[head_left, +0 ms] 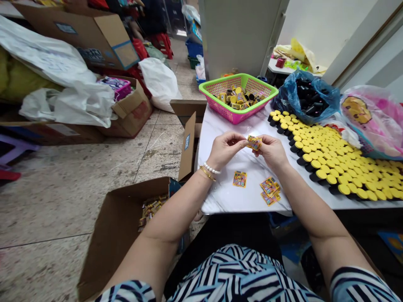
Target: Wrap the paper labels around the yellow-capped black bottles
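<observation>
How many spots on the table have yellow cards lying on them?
2: one visible yellow card toward the left edge of the table, and overlapping cards to its right. More may hide underneath.

Soft, fairly bright light fell on the marble-patterned tabletop (222, 195), with pale glare just beyond the left hand (225, 147). Below the right hand (273, 153), under the tabletop, shadow ran nearly black. Far left of the left hand, the white sack (40, 46) looked stretched and soft; nearer it, lettering on the printed label (239, 179) blurred.
</observation>
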A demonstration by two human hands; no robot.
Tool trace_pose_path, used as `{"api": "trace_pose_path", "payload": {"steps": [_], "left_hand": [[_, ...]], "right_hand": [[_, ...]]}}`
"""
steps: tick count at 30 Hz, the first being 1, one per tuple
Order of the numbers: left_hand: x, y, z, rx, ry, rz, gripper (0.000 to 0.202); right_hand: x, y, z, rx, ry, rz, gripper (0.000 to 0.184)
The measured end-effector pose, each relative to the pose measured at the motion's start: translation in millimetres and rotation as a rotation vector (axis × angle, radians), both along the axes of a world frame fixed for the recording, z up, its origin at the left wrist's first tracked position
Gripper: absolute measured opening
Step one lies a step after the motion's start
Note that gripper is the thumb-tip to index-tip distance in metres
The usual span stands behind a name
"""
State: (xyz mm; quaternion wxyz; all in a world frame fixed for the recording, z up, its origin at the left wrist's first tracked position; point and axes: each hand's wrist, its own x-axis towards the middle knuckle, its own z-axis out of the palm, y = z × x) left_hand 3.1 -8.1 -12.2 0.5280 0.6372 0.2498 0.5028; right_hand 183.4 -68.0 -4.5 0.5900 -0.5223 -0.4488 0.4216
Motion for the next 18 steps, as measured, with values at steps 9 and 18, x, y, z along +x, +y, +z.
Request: {"api": "trace_pose_path", "payload": {"steps": [9,18], "left_hand": [[0.2,-2.0,1.9,-0.095,-0.039,0.068,0.035],[2.8,-8.9,4.3,-0.090,0.019,-0.009,0.041]], "right_hand": [[-2.3,-6.7,4.9,0.059,-0.187,-0.069,0.033],[-5.0,-8.0,-6.4,0.142,-0.385,-0.121,0.027]]}}
